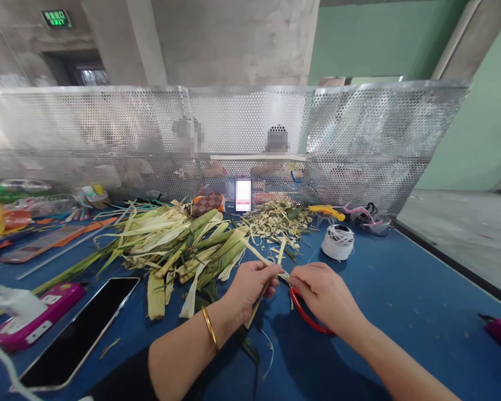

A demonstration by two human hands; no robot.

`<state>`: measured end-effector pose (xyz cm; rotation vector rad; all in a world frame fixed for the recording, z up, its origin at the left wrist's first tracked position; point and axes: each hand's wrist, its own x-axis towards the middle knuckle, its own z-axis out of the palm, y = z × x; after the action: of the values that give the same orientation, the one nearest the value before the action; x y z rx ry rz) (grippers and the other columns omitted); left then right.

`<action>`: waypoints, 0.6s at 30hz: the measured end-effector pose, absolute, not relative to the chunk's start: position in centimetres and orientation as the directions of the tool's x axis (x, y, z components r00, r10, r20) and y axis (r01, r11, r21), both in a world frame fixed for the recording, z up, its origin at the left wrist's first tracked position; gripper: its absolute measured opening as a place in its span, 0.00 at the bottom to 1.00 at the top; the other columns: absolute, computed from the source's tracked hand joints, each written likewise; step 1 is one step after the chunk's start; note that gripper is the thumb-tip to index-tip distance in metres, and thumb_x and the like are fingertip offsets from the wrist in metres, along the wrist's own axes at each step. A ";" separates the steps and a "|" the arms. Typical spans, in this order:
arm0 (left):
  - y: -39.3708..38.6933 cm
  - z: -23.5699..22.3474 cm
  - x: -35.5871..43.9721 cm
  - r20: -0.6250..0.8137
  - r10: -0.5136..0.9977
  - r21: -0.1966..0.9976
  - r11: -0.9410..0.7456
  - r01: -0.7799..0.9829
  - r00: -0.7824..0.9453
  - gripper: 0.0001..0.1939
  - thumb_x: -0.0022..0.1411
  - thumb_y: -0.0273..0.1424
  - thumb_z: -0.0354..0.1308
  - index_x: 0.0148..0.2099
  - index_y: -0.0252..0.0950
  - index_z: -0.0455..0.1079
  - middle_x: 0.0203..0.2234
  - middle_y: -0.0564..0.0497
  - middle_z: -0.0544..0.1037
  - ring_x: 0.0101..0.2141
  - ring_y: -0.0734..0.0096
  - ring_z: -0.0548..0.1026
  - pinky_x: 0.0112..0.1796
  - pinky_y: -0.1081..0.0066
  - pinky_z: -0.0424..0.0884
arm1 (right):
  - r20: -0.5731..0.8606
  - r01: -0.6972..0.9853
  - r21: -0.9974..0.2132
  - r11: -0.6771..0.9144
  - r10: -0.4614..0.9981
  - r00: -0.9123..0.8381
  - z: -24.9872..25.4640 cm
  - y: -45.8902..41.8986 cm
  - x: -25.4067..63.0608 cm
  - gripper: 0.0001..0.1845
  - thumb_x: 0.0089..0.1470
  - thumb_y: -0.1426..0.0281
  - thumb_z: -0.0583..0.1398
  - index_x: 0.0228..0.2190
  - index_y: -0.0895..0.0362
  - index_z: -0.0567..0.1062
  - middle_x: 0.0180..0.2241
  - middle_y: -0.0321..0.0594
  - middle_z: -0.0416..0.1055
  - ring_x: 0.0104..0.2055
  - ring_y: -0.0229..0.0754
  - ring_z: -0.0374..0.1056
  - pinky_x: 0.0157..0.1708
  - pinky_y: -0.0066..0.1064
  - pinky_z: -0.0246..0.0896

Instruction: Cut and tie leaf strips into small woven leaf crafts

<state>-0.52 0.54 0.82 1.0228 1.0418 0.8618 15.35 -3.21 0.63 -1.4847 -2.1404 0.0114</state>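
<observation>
My left hand [253, 287], with a gold bangle on its wrist, pinches a pale green strip of dry husk [254, 252] whose ends stick out above and below the fingers. Close against it, my right hand [323, 289] is closed on red-handled scissors [307, 316]. The metal blades point toward the left fingertips and are partly hidden by them. Left of my hands spreads a big heap of husks and leaves [179, 239]. Short cut scraps [278, 220] lie in a pile beyond my hands.
White string [337, 243] stands wound at the right. A yellow-handled tool [328, 211] lies behind it. A large phone [81, 328] and a purple power strip [39, 317] lie at left. A perforated metal screen [246, 111] borders the blue table's far side, with people behind it.
</observation>
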 end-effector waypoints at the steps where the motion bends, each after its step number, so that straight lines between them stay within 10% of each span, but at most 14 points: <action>1: 0.6 0.7 -0.5 -0.264 0.921 0.946 0.305 -0.108 0.287 0.12 0.50 0.35 0.65 0.29 0.30 0.72 0.16 0.56 0.69 0.16 0.82 0.65 0.21 0.78 0.62 | 0.442 0.871 -0.287 0.398 0.862 -0.249 0.6 -3.2 15.5 0.16 0.60 0.68 0.52 0.22 0.54 0.71 0.21 0.36 0.71 0.29 0.40 0.67 0.38 0.32 0.59; 8: 0.4 1.6 -0.7 -0.302 0.861 0.834 0.447 -0.324 0.410 0.09 0.55 0.32 0.62 0.32 0.29 0.74 0.26 0.46 0.78 0.27 0.73 0.75 0.33 0.73 0.71 | 0.740 0.895 0.011 0.446 0.598 -0.307 1.1 -3.4 15.6 0.13 0.59 0.74 0.52 0.40 0.56 0.75 0.36 0.45 0.74 0.39 0.46 0.68 0.44 0.41 0.56; 18: 0.8 0.8 -0.8 -0.209 0.893 0.862 0.362 -0.356 0.400 0.08 0.43 0.27 0.68 0.28 0.29 0.75 0.27 0.48 0.77 0.29 0.74 0.73 0.35 0.75 0.69 | 0.544 0.705 0.213 0.676 0.517 -0.661 0.6 -3.3 14.5 0.13 0.58 0.80 0.50 0.32 0.59 0.73 0.29 0.40 0.72 0.29 0.40 0.64 0.33 0.34 0.55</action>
<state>-0.77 0.77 0.78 0.8302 0.7735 0.9167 14.50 -3.33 0.57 -0.9494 -2.4459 -0.5732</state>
